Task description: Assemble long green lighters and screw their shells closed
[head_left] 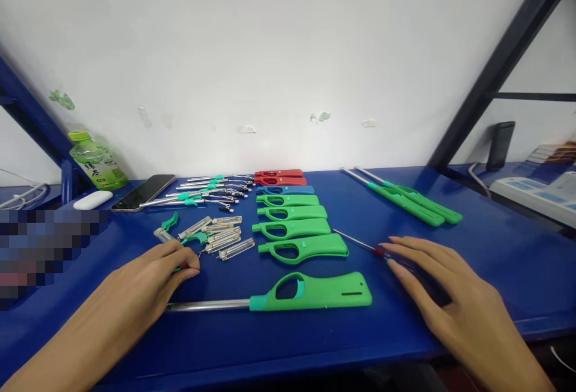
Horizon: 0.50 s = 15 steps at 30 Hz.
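My left hand [159,269] is closed, its fingertips bent down beside several clear fuel tanks [236,249] and small teal triggers [194,238]. A sliver of teal shows under its fingers; what they pinch is mostly hidden. My right hand [443,281] is closed over the dark handle of a screwdriver [357,241], whose thin shaft points left. Between my hands lies a green stick lighter [321,291], its metal tube pointing left with the end reaching my left hand. Behind it, several green lighter shells [306,248] form a column with a blue shell [288,190] and red shells [281,180].
Metal tubes with wired igniters [198,194] lie left of the shells. A phone [144,192], a white case [93,200] and a green-capped bottle [99,161] stand at the back left. Two green lighters [405,203] lie at the back right of the blue table [252,344], before a white wall.
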### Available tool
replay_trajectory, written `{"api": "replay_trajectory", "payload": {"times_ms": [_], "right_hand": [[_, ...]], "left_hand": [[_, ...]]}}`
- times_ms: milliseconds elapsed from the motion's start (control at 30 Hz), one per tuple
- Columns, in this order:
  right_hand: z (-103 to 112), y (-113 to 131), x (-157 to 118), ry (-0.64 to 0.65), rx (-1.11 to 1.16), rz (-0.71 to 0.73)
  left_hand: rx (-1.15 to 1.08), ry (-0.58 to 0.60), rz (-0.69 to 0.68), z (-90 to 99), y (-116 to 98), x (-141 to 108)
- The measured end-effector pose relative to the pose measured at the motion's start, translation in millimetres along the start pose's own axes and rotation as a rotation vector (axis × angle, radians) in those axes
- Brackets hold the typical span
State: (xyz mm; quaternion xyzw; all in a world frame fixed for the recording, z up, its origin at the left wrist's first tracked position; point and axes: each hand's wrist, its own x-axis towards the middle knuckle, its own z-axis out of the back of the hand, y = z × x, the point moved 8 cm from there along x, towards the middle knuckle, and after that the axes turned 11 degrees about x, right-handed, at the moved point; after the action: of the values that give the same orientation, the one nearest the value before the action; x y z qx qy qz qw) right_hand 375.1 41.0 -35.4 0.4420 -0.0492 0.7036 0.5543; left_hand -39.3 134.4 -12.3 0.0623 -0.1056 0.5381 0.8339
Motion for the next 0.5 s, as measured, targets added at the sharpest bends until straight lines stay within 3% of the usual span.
{"api": "replay_trajectory", "payload": {"times_ms": [267,500], "right_hand": [[0,-11,-3,-0.018,-0.052,-0.056],[10,-17,-10,-0.098,-0.101,-0.192]], "left_hand": [[-0.003,-0.017,0.004,-0.1,-2,-4],[-0.055,-0.132,0.044,12.3,-5,-4]]}}
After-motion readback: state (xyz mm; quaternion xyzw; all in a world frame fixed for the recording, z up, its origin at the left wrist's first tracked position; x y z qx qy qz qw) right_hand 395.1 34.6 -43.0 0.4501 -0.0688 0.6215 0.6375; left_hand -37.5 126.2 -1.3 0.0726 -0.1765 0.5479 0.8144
